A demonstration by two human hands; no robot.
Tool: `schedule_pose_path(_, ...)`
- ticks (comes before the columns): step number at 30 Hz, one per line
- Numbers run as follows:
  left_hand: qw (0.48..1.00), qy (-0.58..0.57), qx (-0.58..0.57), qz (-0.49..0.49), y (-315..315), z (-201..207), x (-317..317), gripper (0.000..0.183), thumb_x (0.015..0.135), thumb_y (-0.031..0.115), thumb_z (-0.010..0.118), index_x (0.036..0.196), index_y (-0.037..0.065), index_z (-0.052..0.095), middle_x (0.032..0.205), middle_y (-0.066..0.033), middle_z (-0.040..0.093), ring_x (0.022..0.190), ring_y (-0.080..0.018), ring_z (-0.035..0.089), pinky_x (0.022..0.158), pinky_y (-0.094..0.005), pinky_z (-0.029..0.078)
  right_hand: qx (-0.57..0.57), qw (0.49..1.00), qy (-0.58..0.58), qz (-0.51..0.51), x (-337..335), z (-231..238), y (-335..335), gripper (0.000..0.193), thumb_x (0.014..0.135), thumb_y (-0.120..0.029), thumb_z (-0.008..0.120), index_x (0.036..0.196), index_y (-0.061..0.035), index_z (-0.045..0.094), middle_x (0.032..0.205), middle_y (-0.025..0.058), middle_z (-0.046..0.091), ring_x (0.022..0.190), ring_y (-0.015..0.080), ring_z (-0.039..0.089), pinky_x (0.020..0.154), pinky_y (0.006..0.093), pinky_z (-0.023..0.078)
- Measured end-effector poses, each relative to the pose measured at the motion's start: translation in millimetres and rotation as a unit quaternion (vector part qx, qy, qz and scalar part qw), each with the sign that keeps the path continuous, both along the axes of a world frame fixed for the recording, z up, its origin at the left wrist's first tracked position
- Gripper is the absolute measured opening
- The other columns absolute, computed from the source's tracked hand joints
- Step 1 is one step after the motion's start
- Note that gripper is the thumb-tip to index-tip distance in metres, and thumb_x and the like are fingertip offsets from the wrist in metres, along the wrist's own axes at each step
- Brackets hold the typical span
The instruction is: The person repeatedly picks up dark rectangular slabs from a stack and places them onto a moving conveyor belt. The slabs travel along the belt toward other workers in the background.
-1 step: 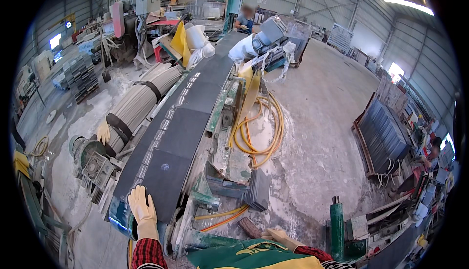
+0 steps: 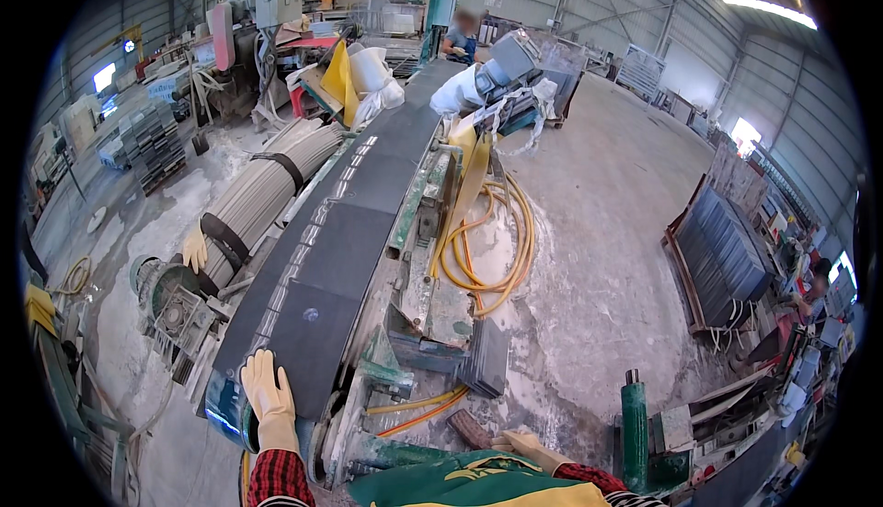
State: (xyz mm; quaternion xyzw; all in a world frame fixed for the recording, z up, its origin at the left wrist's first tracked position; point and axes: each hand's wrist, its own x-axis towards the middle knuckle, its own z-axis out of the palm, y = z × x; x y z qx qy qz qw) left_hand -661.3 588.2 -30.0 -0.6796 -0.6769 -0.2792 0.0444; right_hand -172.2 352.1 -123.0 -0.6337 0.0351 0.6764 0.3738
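My left hand [image 2: 269, 398], in a cream rubber glove, lies with fingers outstretched on the near left corner of a dark slab [image 2: 308, 351]. That slab sits at the near end of a long conveyor [image 2: 405, 130], with more dark slabs in line behind it. A pale round spot marks the slab, and wet glossy streaks run along the row's left side. My right hand [image 2: 533, 449], gloved alike, is low by my green apron [image 2: 460, 481], which hides part of it. Its fingers point left, loosely extended, near a brown ridged piece [image 2: 469, 430]; I see nothing held in it.
Left of the conveyor lie a strapped bundle of pale strips [image 2: 267, 176], a spare glove [image 2: 195, 249] and a motor [image 2: 175, 314]. Coiled yellow hose [image 2: 515, 268] and a green post [image 2: 634, 424] are on the right. A person [image 2: 461, 40] stands at the far end.
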Motion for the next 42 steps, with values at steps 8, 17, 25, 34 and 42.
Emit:
schedule_pose_path(8, 1.000, 0.000, -0.014, 0.016, -8, 3, -4, 0.043, 0.091, 0.013, 0.064, 0.133, 0.007, 0.060, 0.143, -0.0148, 0.056, 0.138, -0.0350, 0.044, 0.120, -0.0476, 0.027, -0.054, 0.987, -0.125, 0.087, -7, 28, 10, 0.037, 0.100, -0.025, 0.059, 0.120, 0.0051, 0.066, 0.110, 0.0164, 0.073, 0.086, 0.0229, 0.073, 0.074, 0.0293, 0.063)
schedule_pose_path(17, 1.000, -0.007, -0.002, 0.010, -10, -2, -6, 0.043, 0.090, 0.012, 0.064, 0.132, 0.007, 0.060, 0.142, -0.0144, 0.056, 0.137, -0.0350, 0.045, 0.119, -0.0476, 0.028, -0.028, 0.991, -0.089, 0.091, -2, 21, 2, 0.044, 0.104, -0.026, 0.047, 0.135, 0.0033, 0.055, 0.122, 0.0075, 0.069, 0.094, 0.0165, 0.069, 0.075, 0.0236, 0.055)
schedule_pose_path(25, 1.000, -0.007, 0.005, 0.009, -14, -2, -9, 0.042, 0.089, 0.010, 0.065, 0.130, 0.006, 0.062, 0.140, -0.0154, 0.057, 0.135, -0.0357, 0.047, 0.119, -0.0482, 0.029, 0.047, 0.995, -0.004, 0.086, -5, 23, 8, 0.047, 0.105, -0.021, 0.041, 0.144, 0.0046, 0.043, 0.130, 0.0097, 0.062, 0.105, 0.0178, 0.064, 0.082, 0.0248, 0.051)
schedule_pose_path(34, 1.000, -0.008, 0.009, 0.004, -20, -1, -12, 0.041, 0.090, 0.011, 0.064, 0.131, 0.006, 0.061, 0.140, -0.0155, 0.058, 0.135, -0.0359, 0.047, 0.118, -0.0478, 0.029, 0.126, 0.940, 0.316, -0.014, 12, -19, -4, 0.022, 0.104, -0.015, 0.032, 0.087, -0.0096, 0.044, 0.076, -0.0022, 0.032, 0.063, 0.0123, 0.030, 0.059, 0.0259, 0.029)
schedule_pose_path(42, 1.000, -0.009, 0.009, 0.008, -28, -2, -19, 0.039, 0.092, 0.012, 0.061, 0.131, 0.006, 0.062, 0.140, -0.0157, 0.058, 0.135, -0.0358, 0.047, 0.118, -0.0478, 0.029, 0.033, 0.992, 0.111, 0.044, -14, 44, 12, 0.021, 0.105, -0.015, 0.036, 0.089, -0.0081, 0.048, 0.077, -0.0026, 0.035, 0.065, 0.0105, 0.034, 0.060, 0.0246, 0.032)
